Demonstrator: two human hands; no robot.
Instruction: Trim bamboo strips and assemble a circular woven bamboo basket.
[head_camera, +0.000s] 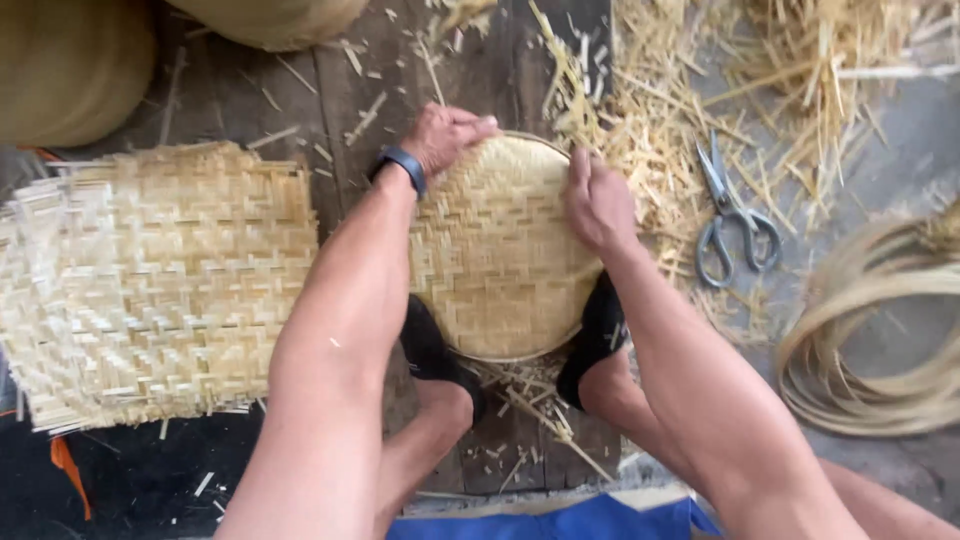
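A round woven bamboo tray (497, 255) lies on the dark wooden floor between my two feet in black shoes. My left hand (445, 133), with a dark band on the wrist, grips the tray's far left rim. On the far right rim rests my right hand (597, 200), fingers pressed on the edge. Both forearms reach down over my knees.
A stack of square woven bamboo mats (150, 280) lies to the left. Metal scissors (735, 215) rest on the floor at the right among loose bamboo trimmings (650, 110). Coiled bamboo strips (880, 330) sit at the far right. Large rounded baskets (70, 60) stand at the top left.
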